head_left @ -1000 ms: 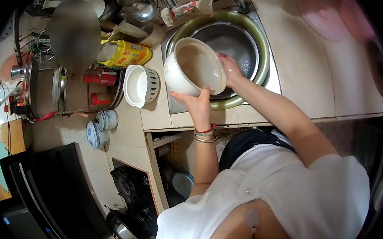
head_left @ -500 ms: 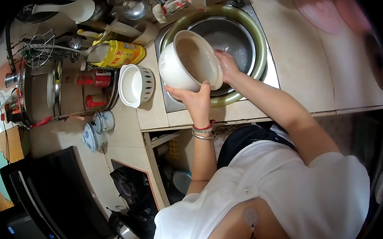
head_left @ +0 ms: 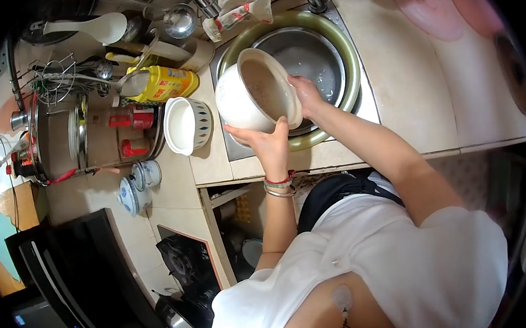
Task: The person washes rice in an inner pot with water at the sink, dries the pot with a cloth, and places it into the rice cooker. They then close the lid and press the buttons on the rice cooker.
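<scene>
A white round pot [head_left: 229, 99] with a pale wide rim is tilted to the right over the sink. Brownish grains and cloudy liquid [head_left: 262, 89] lie inside it. My left hand [head_left: 265, 140] grips the pot's near side, thumb on the rim and fingers beneath. My right hand [head_left: 307, 95] is closed at the right rim, its fingertips partly hidden behind the pot. Below the pot, a green-rimmed basin [head_left: 354, 66] surrounds a steel basin [head_left: 335, 48] holding some water.
Left of the sink stands a white dish with a patterned side [head_left: 202, 121]. Behind it are a yellow bottle [head_left: 172, 82] and a rack with utensils [head_left: 64, 74]. A faucet [head_left: 314, 2] and a cloth [head_left: 246, 7] are at the back. A stove [head_left: 187, 260] lies at lower left.
The pot is tipped slightly further, and its pale liquid lies nearer the right rim. Both hands keep their hold. The whole view has shifted a little.
</scene>
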### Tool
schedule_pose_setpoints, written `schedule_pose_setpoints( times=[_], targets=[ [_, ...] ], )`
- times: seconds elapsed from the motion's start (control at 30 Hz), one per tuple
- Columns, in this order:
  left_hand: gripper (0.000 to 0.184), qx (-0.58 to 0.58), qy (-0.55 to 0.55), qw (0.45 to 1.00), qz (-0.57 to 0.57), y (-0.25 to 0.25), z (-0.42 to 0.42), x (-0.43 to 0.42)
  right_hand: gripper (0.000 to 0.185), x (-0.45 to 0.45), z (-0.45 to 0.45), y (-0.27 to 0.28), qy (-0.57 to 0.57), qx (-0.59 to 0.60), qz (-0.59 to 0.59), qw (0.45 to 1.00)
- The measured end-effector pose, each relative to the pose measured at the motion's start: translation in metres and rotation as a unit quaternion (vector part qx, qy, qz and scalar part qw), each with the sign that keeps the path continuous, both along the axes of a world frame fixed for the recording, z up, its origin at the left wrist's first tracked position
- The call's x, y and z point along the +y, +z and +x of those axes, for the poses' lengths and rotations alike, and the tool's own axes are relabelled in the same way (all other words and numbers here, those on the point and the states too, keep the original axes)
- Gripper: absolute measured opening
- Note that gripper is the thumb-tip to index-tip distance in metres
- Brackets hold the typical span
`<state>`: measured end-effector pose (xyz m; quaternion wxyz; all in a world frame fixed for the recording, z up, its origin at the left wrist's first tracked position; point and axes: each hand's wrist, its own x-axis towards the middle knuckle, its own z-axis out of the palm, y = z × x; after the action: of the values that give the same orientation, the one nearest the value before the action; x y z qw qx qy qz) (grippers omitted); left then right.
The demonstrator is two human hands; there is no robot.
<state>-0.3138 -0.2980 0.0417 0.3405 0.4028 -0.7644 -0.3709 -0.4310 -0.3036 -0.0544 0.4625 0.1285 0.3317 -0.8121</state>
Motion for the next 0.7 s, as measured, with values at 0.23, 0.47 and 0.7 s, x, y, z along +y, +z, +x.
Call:
schedule_pose_setpoints(
  times=[0.23,0.47,0.7],
  targets=[
    [0.102,-0.034,0.007,0.999,-0.03,0.002,-0.003,0.001,0.021,-0.004,0.002,-0.007,-0.026,-0.025,-0.021,0.999],
    [0.102,-0.024,0.001,0.999,-0.031,0.004,-0.003,0.002,0.021,-0.01,0.001,-0.018,-0.023,-0.026,-0.032,0.999],
    [0.103,-0.014,-0.005,0.999,-0.037,-0.002,0.0,0.001,0.022,-0.008,0.002,-0.011,-0.019,-0.02,-0.014,1.0]
  ],
)
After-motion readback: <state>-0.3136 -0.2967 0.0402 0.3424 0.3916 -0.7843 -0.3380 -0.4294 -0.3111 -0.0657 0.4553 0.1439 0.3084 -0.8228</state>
